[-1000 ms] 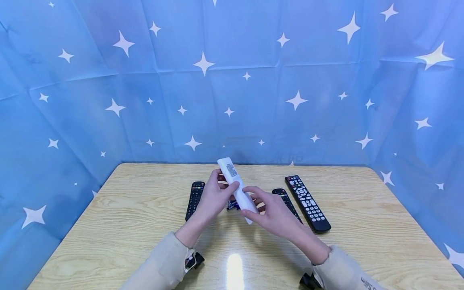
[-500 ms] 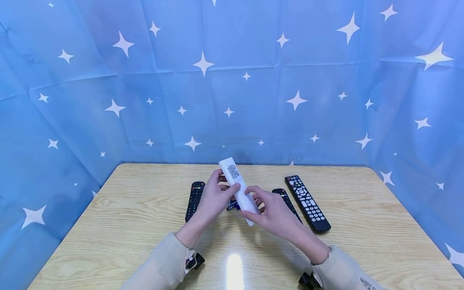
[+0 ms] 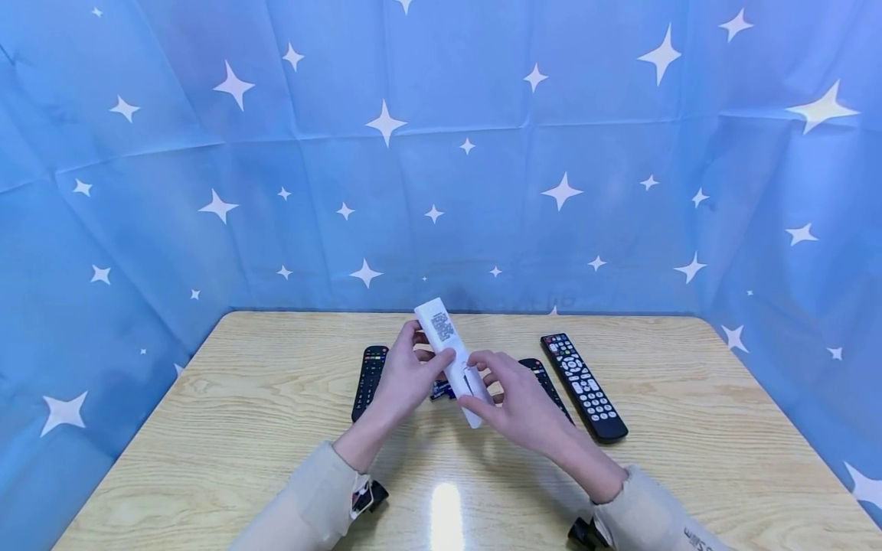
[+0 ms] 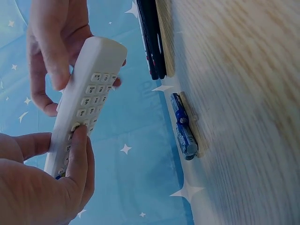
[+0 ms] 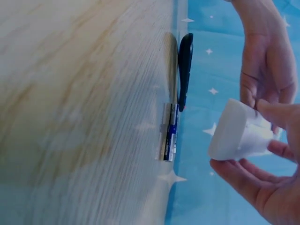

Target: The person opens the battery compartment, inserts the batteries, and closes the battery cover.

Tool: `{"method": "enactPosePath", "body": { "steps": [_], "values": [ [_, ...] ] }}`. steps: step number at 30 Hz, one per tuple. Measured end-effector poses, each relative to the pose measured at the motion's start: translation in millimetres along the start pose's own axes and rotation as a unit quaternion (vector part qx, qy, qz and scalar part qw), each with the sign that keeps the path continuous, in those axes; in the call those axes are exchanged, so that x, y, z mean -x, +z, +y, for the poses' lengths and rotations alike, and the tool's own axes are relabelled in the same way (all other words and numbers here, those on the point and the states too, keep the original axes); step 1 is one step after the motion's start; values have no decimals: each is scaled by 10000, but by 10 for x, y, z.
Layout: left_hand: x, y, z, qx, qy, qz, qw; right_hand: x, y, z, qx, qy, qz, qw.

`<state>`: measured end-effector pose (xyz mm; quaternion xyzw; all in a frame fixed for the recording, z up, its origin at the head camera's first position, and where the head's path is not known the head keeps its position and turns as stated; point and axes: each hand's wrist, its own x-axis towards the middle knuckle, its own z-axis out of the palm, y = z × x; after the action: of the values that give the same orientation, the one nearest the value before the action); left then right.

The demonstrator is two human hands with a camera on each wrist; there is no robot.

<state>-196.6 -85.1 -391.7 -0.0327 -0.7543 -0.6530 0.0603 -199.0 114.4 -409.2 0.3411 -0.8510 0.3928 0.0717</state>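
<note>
A white remote control (image 3: 436, 321) is held in the air over the table, its back with a printed code facing up in the head view. My left hand (image 3: 408, 375) grips its middle, thumb on the back and fingers curled onto the button side (image 4: 101, 89). My right hand (image 3: 520, 399) holds the lower end between thumb and fingers. A thin dark slit shows on the back beside the right fingertips. Beneath the remote, blue-and-silver batteries (image 4: 183, 126) lie on the table, partly hidden in the head view.
A black remote (image 3: 370, 379) lies left of the hands, partly behind the left wrist. Another black remote (image 3: 544, 383) is partly hidden by the right hand, and a larger one (image 3: 586, 390) lies beside it. A star-patterned blue cloth (image 3: 427, 168) stands behind the wooden table (image 3: 227, 428).
A dark slit has appeared on the back of the white remote near the right fingers. Both hands have barely moved, and the remote has turned slightly.
</note>
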Motion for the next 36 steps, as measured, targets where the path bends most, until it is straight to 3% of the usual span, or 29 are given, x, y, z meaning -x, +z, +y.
{"method": "enactPosePath", "body": {
  "steps": [7, 13, 19, 26, 31, 36],
  "values": [
    [-1, -8, -17, -78, 22, 46, 10000, -12, -7, 1, 218, -163, 432, 9987],
    [-3, -22, -20, -147, -81, 102, 9998, -47, -25, -17, 38, -344, 730, 9967],
    [-4, -65, -24, -196, -170, 228, 9994, -79, -93, -16, 99, -326, 815, 9961],
    [-10, -158, -51, -380, -56, 357, 9986, -85, -136, 68, 423, -192, 517, 9976],
    [-18, -237, -91, -480, -65, 466, 9977, -75, -108, 115, 893, 216, -104, 9957],
    [-18, -320, -114, -589, -104, 552, 9967, -63, -66, 128, 1254, 693, -654, 9875]
  ]
}}
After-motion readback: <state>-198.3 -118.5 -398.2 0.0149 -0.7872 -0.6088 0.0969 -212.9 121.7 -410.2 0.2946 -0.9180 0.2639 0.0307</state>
